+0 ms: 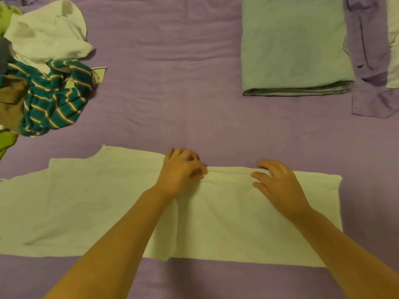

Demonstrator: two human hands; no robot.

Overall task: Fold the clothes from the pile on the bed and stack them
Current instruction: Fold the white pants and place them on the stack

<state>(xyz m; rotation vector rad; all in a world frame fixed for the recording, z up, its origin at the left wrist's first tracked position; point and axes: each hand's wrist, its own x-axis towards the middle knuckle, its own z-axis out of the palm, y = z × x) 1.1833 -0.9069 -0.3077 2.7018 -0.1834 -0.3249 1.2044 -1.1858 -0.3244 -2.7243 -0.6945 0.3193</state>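
Observation:
A white shirt (pixel 86 208) lies spread flat across the near part of the purple bed (pixel 172 83), its length running left to right. My left hand (pixel 181 171) sits at the shirt's far edge near the middle, fingers curled and pinching the cloth. My right hand (pixel 278 184) rests flat on the shirt just to the right, fingers spread. The unfolded pile (pixel 38 67) is at the far left: a white garment, a teal striped one (pixel 56 98), green and brown pieces. A folded pale green garment (pixel 295 46) lies at the far right.
A purple folded cloth (pixel 371 72) lies right of the pale green garment, at the frame's edge. Bare purple sheet stretches between the pile, the folded garment and the white shirt.

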